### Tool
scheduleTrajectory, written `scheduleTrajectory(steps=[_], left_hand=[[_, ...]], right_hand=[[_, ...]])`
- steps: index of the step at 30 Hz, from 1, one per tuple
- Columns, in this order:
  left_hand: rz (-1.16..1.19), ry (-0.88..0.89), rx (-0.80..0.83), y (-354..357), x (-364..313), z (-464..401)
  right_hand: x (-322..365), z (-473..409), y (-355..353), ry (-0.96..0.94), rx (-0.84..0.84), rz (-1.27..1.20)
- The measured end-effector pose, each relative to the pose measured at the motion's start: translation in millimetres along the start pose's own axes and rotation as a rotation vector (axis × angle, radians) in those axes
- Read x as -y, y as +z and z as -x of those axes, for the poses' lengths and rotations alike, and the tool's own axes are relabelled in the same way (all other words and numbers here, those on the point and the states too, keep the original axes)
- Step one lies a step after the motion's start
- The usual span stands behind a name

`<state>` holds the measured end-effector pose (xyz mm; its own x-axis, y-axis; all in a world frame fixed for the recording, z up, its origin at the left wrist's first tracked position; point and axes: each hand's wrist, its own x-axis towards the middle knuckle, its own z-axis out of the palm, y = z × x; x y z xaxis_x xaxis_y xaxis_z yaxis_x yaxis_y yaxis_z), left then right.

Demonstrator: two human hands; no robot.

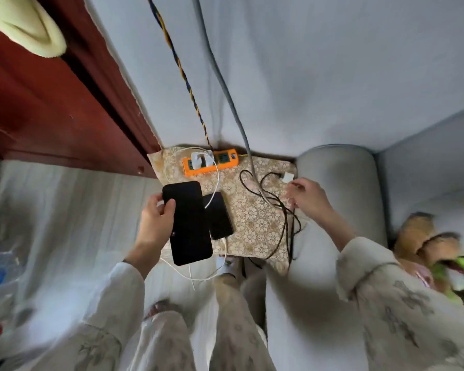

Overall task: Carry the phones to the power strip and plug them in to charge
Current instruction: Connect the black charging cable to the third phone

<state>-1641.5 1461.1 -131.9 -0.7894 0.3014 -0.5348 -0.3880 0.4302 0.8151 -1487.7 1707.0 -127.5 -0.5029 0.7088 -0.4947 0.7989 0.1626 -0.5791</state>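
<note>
The beige cloth mat with a flower pattern (255, 223) lies on the floor against the far wall, between the dark red wooden cabinet (51, 103) on the left and the grey rounded sofa arm (340, 188) on the right. On its far edge sits the orange plastic power strip (210, 162), with a white charger block (198, 159) already plugged in it.

The big black phone with a glass face (189, 223) is in my left hand (156, 218); my fingers are curled over its far left corner and I hold it above the near left part of the mat. I judge it is stiff, flat, rather light and smooth, so it can slip; better to hold it by the two long edges and not by one corner, because the glass will break if it falls on the floor.

The smaller black phone (220, 216) lies on the mat, just beside the big one on the right, partly under it. A thin white cable (217, 180) runs from the charger block over it.

My right hand (310, 200) is over the right edge of the mat and pinches the thin black cable (279, 207), which is soft and tangled in loops. Its white plug adapter (288, 178) is near my fingertips. I think I must take the cable near its stiff end, not in the loose middle.
</note>
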Motion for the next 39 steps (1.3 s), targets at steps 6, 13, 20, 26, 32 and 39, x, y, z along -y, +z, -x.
scheduleTrajectory(steps=[6, 13, 20, 26, 32, 39], left_hand=[[-0.082, -0.117, -0.005, 75.7, 26.2, -46.3], [-0.123, -0.158, -0.026, 103.3, 67.5, -97.4], [-0.133, -0.199, -0.030, 114.8, 99.3, -123.3], [-0.152, -0.206, -0.033, 112.3, 103.8, -130.6], [-0.109, -0.206, -0.057, 111.5, 95.6, -130.8], [-0.040, -0.183, -0.113, 95.4, 96.9, -126.9]], right_hand=[[-65.7, -103.5, 15.0, 0.041, 0.068, 0.225], [-110.4, -194.1, 47.1, -0.057, -0.008, 0.601], [-131.9, -243.6, 70.8, -0.172, -0.023, 1.054], [-130.4, -236.9, 86.0, -0.383, -0.038, 0.718], [-72.9, -243.2, 92.7, -0.462, 0.036, 0.042], [-14.9, -248.8, 107.1, -0.395, 0.299, -0.205]])
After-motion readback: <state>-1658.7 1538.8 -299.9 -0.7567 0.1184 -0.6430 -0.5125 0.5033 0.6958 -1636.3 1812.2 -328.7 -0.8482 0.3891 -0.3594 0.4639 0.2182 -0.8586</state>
